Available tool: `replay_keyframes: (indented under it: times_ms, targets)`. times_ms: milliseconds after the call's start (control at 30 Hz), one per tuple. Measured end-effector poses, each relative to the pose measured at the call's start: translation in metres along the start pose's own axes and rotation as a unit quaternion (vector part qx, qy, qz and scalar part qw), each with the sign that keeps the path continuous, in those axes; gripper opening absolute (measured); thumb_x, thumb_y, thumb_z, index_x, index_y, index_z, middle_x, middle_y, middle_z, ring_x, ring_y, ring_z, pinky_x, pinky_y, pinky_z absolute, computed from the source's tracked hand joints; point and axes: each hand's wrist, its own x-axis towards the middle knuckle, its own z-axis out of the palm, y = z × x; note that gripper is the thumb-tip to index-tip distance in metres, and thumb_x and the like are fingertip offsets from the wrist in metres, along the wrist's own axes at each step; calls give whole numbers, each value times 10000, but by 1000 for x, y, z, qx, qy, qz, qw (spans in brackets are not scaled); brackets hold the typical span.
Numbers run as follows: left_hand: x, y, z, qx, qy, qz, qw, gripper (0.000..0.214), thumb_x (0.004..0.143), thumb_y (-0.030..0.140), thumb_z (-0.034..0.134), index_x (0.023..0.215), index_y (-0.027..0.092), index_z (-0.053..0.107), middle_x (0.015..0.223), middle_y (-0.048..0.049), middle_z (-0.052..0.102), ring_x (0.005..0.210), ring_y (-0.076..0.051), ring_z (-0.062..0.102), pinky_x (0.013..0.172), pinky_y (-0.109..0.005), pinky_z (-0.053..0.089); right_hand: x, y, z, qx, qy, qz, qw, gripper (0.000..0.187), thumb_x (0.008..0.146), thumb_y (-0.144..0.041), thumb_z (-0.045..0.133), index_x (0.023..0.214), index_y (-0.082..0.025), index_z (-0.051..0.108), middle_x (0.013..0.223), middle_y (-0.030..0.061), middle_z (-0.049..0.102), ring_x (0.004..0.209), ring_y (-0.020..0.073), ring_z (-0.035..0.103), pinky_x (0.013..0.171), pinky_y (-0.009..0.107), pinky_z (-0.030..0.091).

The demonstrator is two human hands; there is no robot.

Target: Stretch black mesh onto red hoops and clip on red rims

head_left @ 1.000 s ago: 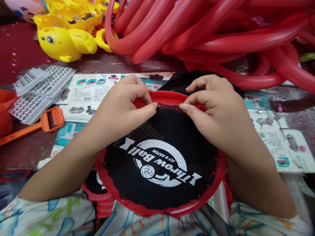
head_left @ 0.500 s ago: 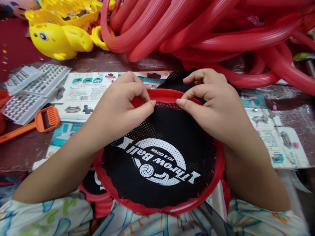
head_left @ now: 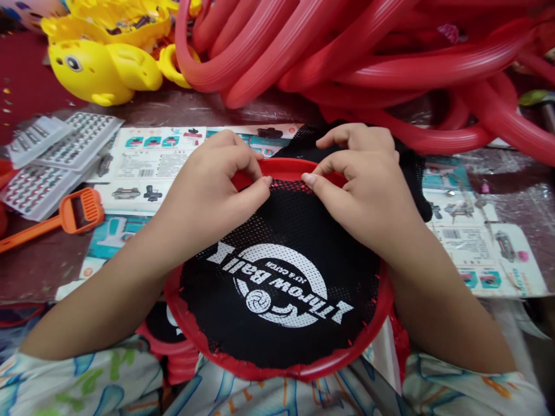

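Observation:
A round red plastic ring [head_left: 323, 370] rests against my lap and the table edge, with black mesh fabric [head_left: 277, 225] printed "Throw Ball" in white stretched across it. Along most of the rim the mesh edge is caught on small red pegs. My left hand [head_left: 229, 179] pinches the mesh edge at the far rim, thumb on top and index finger curled. Close to its right, my right hand [head_left: 359, 179] pinches the same edge between thumb and index finger, its other fingers raised. More black mesh [head_left: 418, 185] lies behind the right hand.
Large red tubes [head_left: 355, 63] are heaped at the back. A yellow animal-shaped toy [head_left: 104, 69], trays of small parts [head_left: 43, 185] and an orange scoop [head_left: 80, 214] lie left. Printed cardboard [head_left: 147, 156] covers part of the table. Other red rings [head_left: 180, 358] are stacked below left.
My right hand has shifted slightly left along the mesh edge, nearer the left hand. More black mesh now shows behind the right hand. The left hand has barely moved.

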Motion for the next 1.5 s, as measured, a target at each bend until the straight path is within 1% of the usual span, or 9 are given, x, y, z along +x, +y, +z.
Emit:
replay_keyframes:
  times_ms: [200,300,433,567,767,900,1067,1233,1500]
  targets:
    - [0,-6,-7,-2,-6,-16,1000,155,840,202,640,687,200,615,794,-22,593,800,-169,579,744,-361,452,-3,14,-23,73,-53,-16,996,207,924,-201,623,745,-218,727,1241,70,694,1146,281,633,1037,493,491]
    - [2,-9,-10,-3,-11,-27,1000,167,831,233,653,671,202,618,780,-20,590,764,-165,559,702,-358,426,-4,18,-32,75,-64,-17,995,162,909,-236,663,775,-227,754,1269,66,686,1197,293,615,1069,496,476]
    - [1,-8,-13,6,-11,-28,1000,165,840,246,656,684,203,622,794,-14,593,792,-166,574,725,-349,450,-4,19,-28,57,-95,-21,994,98,865,-268,737,779,-237,774,1306,58,668,1295,335,548,1114,570,420]
    - [0,-8,-12,2,-12,-30,999,166,846,243,660,690,195,630,802,-16,599,807,-167,587,750,-347,463,-4,17,-24,47,-100,-33,993,110,875,-222,695,799,-228,774,1309,64,670,1305,339,541,1102,585,429]
    - [0,-15,-7,19,17,19,999,207,851,301,641,687,175,654,784,0,601,783,-128,599,718,-273,469,-5,13,-27,44,-84,-66,993,204,911,-176,581,794,-214,742,1293,56,673,1281,293,575,1091,486,489]
    - [0,-14,-6,19,26,40,999,223,869,279,642,682,159,653,774,-4,592,774,-107,589,718,-243,456,-4,10,-30,47,-84,-47,994,221,925,-169,554,772,-206,709,1325,73,654,1267,269,582,1022,397,541]
    - [-1,-12,-6,23,25,57,998,232,876,280,651,681,154,661,776,-14,616,769,-108,598,717,-245,453,-2,13,-29,36,-84,-38,995,197,922,-192,564,776,-200,697,1313,87,649,1244,277,582,1102,447,477]
    - [-1,-12,-5,17,27,57,998,232,875,257,656,671,147,657,767,-19,622,775,-114,610,718,-249,455,-2,17,-26,20,-78,-28,996,201,908,-204,557,759,-207,691,1309,91,646,1247,308,563,1098,501,463]
    - [-1,-10,-4,18,25,42,999,203,872,227,648,681,157,654,791,-11,630,854,-131,647,776,-263,479,-2,19,-32,28,-113,-46,992,221,907,-232,548,752,-205,704,1244,104,668,1241,321,561,1086,504,465]
